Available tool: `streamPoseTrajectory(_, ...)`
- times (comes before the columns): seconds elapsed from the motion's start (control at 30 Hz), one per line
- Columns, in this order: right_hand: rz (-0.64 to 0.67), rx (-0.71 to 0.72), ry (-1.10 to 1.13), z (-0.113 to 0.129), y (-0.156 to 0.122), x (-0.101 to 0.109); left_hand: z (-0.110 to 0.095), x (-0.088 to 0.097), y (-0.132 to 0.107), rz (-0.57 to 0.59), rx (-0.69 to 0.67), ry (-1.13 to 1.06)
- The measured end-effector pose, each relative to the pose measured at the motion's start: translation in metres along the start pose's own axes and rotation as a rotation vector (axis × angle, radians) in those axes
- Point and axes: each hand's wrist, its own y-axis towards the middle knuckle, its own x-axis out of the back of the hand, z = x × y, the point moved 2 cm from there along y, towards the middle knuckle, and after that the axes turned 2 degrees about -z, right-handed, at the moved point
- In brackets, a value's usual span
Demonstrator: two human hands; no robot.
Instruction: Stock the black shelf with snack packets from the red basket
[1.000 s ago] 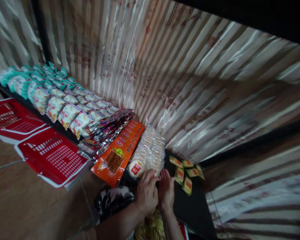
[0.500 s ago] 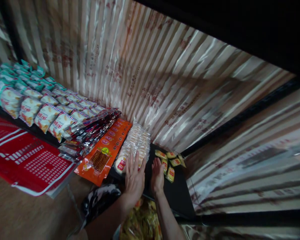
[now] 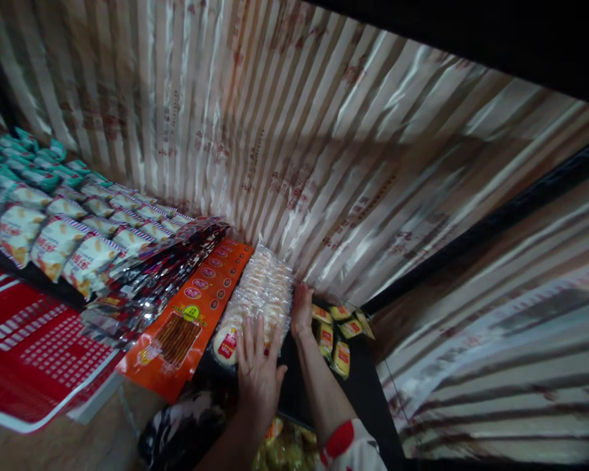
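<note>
Clear-wrapped round crackers stand in two packed rows on the black shelf. Against the front end of these rows lies my left hand, fingers spread and palm down, holding nothing. My right hand is upright along the right side of the rows near the back, its fingers stretched out and seen partly edge-on. Just right of it lie several small yellow snack packets. To the left of the crackers is a flat orange snack bag picturing brown sticks.
Left along the shelf are dark shiny packets, white chip bags and green-topped bags. A red basket sits at the lower left. More yellow packets show below the shelf edge. Behind is a corrugated, plastic-covered wall.
My right hand has reached further back along the crackers' right side. My left hand stays at their front with its thumb now spread out. The view has shifted slightly.
</note>
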Motion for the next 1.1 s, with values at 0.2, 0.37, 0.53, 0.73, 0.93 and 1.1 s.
streamPoseTrajectory(0.2,-0.003,-0.052,0.084,-0.009,0.025,-0.006,0.002,-0.01,0.004,-0.009,0.037,0.017)
streamPoseTrajectory(0.37,-0.023,-0.075,0.107,-0.015,0.042,-0.005,0.003,-0.016,0.006,-0.018,0.062,0.026)
streamPoseTrajectory(0.53,-0.049,-0.079,0.075,-0.023,0.055,-0.001,0.004,-0.018,0.006,-0.007,0.072,0.034)
streamPoseTrajectory(0.73,-0.002,-0.124,0.12,-0.025,0.06,-0.01,0.008,-0.022,0.007,0.015,0.076,0.042)
streamPoseTrajectory(0.93,0.017,-0.134,0.05,-0.028,0.057,-0.013,0.012,-0.026,0.008,-0.038,0.055,0.061)
streamPoseTrajectory(1.1,0.054,-0.05,-0.139,-0.031,0.054,-0.014,0.014,-0.026,0.009,-0.042,0.064,0.049)
